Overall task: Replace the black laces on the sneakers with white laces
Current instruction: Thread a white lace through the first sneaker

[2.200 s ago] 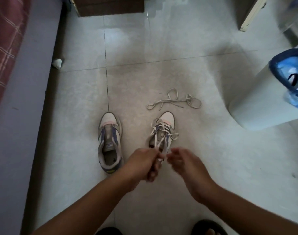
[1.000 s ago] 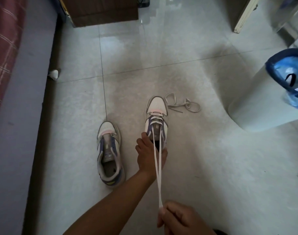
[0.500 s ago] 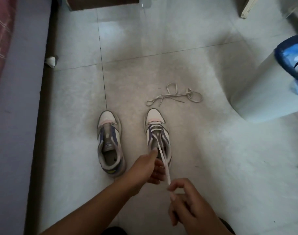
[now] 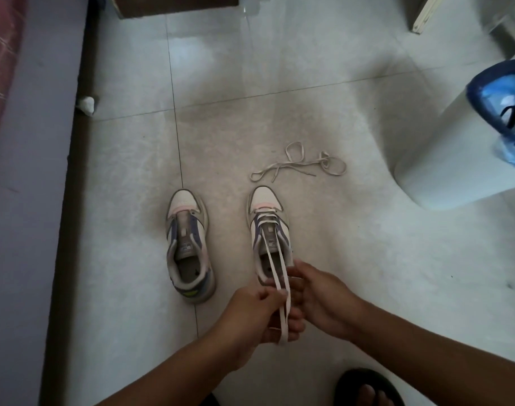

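Note:
Two white, grey and purple sneakers stand side by side on the tiled floor. The left sneaker (image 4: 188,244) has no lace. The right sneaker (image 4: 268,230) carries a white lace (image 4: 275,268) crossed through its front eyelets, and both lace ends run back over the shoe's opening to my hands. My left hand (image 4: 257,315) grips the two lace ends just behind the heel. My right hand (image 4: 320,297) sits beside the heel with its fingertips at the lace; its grip is hidden. A second loose lace (image 4: 297,167) lies tangled on the floor beyond the right sneaker's toe.
A white bin (image 4: 455,153) with a blue bag liner stands at the right. A bed edge (image 4: 31,171) runs along the left, with a crumpled white scrap (image 4: 87,104) beside it. Dark wooden furniture (image 4: 177,4) is at the top. My sandalled foot (image 4: 367,388) shows at the bottom.
My right hand has moved forward from near my body to the heel of the right sneaker. Both lace ends now pass through my left hand, and the lace hangs slacker.

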Demonstrator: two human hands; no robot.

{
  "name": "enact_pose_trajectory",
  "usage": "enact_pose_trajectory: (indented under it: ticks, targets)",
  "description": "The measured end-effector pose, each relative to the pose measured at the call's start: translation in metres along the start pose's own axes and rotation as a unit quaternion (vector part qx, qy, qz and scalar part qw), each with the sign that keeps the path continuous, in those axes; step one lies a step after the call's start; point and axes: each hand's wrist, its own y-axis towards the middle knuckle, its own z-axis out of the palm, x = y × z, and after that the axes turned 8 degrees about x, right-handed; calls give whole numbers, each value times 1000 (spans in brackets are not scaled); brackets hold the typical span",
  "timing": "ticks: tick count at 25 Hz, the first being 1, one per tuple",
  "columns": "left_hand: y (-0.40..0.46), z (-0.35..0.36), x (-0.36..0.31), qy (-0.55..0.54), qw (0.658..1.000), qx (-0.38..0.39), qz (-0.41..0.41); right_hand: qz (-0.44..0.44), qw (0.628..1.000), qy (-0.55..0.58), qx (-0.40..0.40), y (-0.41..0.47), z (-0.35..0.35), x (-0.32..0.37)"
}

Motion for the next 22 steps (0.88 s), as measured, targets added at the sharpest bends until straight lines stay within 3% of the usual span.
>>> enact_pose_trajectory:
  ticks: [6,9,11,13,15,16,20,22]
  targets:
    - [-1,-5,15,163,986,-38,-2,-3,999,28,29,19,3,9]
    - [5,-15,15,266,959,-88,42,-46,996,-70,9,21,2,5]
    - [14,-20,5,261,951,-139,87,-107,952,-286,-31,17,2,3]
    - [24,-22,-8,188,972,-121,72,-162,868,-467,-40,13,4,2]
    - [31,-23,-14,106,991,-79,19,-180,813,-553,-25,8,7,4]
    - [33,-24,-15,93,993,-70,4,-185,803,-566,-17,6,7,6]
    - [30,-42,-30,21,992,-120,31,-154,878,-450,-49,-5,-13,38]
    - [26,-60,-48,-40,987,-136,70,-51,872,-481,-72,-15,-35,63]
